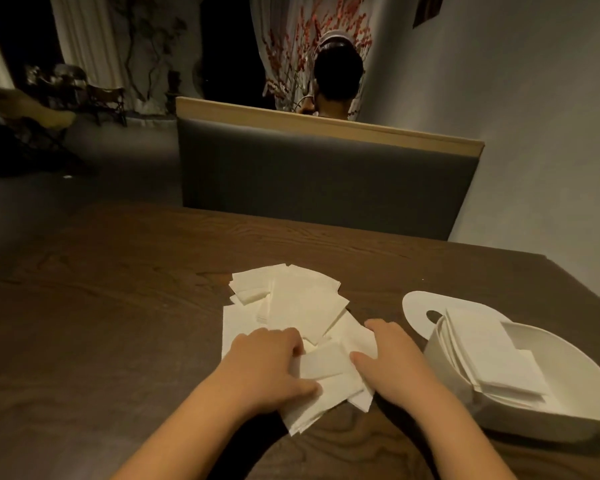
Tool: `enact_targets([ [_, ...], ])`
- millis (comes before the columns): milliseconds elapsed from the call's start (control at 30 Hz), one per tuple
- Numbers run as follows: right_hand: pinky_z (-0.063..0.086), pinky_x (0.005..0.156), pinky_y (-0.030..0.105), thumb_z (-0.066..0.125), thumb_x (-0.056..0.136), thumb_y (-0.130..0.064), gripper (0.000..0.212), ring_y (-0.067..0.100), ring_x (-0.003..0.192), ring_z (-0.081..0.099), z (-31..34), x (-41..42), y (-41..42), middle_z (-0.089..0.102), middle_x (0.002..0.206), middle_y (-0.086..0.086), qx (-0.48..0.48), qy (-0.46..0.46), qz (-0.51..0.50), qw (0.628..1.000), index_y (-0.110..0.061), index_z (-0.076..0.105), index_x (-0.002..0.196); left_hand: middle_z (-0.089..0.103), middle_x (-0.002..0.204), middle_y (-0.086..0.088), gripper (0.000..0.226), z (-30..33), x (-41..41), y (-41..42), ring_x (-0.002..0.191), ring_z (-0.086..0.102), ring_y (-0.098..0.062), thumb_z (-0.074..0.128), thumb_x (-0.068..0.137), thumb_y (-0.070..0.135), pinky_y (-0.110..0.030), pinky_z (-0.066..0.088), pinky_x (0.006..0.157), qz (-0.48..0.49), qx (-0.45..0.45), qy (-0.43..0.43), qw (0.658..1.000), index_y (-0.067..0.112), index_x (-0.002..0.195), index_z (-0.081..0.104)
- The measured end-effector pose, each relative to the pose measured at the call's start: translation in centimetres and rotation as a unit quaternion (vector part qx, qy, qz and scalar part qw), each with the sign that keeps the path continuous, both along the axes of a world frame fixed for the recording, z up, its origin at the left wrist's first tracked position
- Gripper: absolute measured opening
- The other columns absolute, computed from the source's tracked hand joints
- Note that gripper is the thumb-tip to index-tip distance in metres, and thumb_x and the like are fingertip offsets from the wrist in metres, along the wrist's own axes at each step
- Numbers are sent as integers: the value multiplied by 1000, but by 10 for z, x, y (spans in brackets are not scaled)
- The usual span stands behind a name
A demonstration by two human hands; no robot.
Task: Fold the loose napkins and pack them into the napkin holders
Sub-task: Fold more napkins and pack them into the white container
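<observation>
Head view is looking down at a dark wooden worktop (118, 306), so going left to right: the left part of the worktop is just showing bare wood grain. Around the middle there's a messy pile of loose napkins (291, 299) lying overlapped at all angles, spreading from mid-worktop back toward the near edge.

Both hands are working on the near end of that pile. The left hand (267, 362) is resting on top of the napkins with its fingers curled under at the knuckles and the thumb stretching out to the right, and it's gripping a small folded napkin (323, 363) that's sitting between the two hands. The right hand (392, 362) is lying just beside that napkin with its fingers spread and relaxed, pressing flat on the sheets underneath, thumb pointing toward the left hand. I honestly can't tell whether the right thumb is touching the folded piece or only sitting next to it.

Further right, near the right edge of the worktop, a white napkin holder (520, 410) is lying with its open side facing up, and a stack of folded napkins (492, 355) is sitting inside it, leaning toward the rounded end with the handle cutout. It's near the right hand but not touching it.

Beyond the far edge of the worktop a grey padded bench back (326, 174) with a light wood trim is standing, and a person's head (338, 76) is showing above it, facing away.
</observation>
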State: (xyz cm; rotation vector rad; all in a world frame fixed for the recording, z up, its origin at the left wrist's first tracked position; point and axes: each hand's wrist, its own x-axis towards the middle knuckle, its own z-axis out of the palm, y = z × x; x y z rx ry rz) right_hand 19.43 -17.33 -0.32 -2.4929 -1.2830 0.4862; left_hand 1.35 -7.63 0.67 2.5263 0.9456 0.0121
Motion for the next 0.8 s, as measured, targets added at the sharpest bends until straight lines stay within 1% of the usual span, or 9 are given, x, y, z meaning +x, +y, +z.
enact_targets([
  [100,43,69,22,61,93,-33,31,12,98,54,3,2,-4,56,109,-7,-1,41,-7,999,-20,52,121,59,95,11,34,4,-5,-2,89,55,-10,69,76,56,-25,39,67,-6,-22,22,1000,29,95,60],
  [167,38,61,19,62,92,-32,20,8,89,55,5,1,-6,56,98,-10,8,47,-4,999,-22,54,107,55,89,9,32,6,-9,-4,82,52,-9,72,75,53,-24,34,60,-18,-25,24,999,28,86,56],
  [333,38,60,22,66,90,-28,20,8,78,53,5,-4,-11,56,91,-8,53,56,-28,997,-24,47,93,56,91,12,36,7,-13,-6,81,52,-4,76,73,42,-23,38,61,-10,-66,-12,998,33,89,45],
  [433,36,58,20,69,87,-20,26,4,80,51,8,-5,-12,54,97,-10,89,84,-43,992,-27,47,100,59,90,13,38,7,-15,-4,81,55,-3,79,72,38,-22,39,61,0,-101,-10,995,34,95,49],
  [533,39,59,19,69,85,-13,31,6,87,54,11,-5,-11,57,103,-8,127,130,-58,982,-27,52,107,54,75,10,28,8,-17,1,70,52,-9,73,74,40,-26,37,58,-28,-96,7,995,21,82,55],
  [600,41,60,19,68,86,-11,29,6,88,56,11,-6,-12,59,103,-7,158,143,-59,975,-27,55,106,59,76,5,25,10,-19,5,74,59,-13,66,74,40,-28,43,63,-31,-144,-41,988,17,83,61],
  [667,43,60,18,70,86,-9,32,6,89,58,13,-7,-13,60,103,-7,207,173,-67,961,-28,57,107,69,90,6,16,12,-22,9,84,65,-9,65,84,32,-25,49,71,2,-211,-117,970,22,97,68],
  [733,48,62,17,73,85,-7,36,6,91,61,16,-8,-14,62,104,-9,277,211,-75,934,-29,56,108,73,100,8,21,14,-24,9,91,68,-8,61,92,22,-23,51,75,55,-276,-212,936,30,110,70],
  [800,54,66,19,75,84,-9,35,7,89,66,19,-10,-16,67,102,-8,351,240,-82,901,-30,56,104,77,102,-1,31,15,-20,4,92,73,-19,55,94,10,-30,55,73,110,-384,-326,857,29,114,71],
])
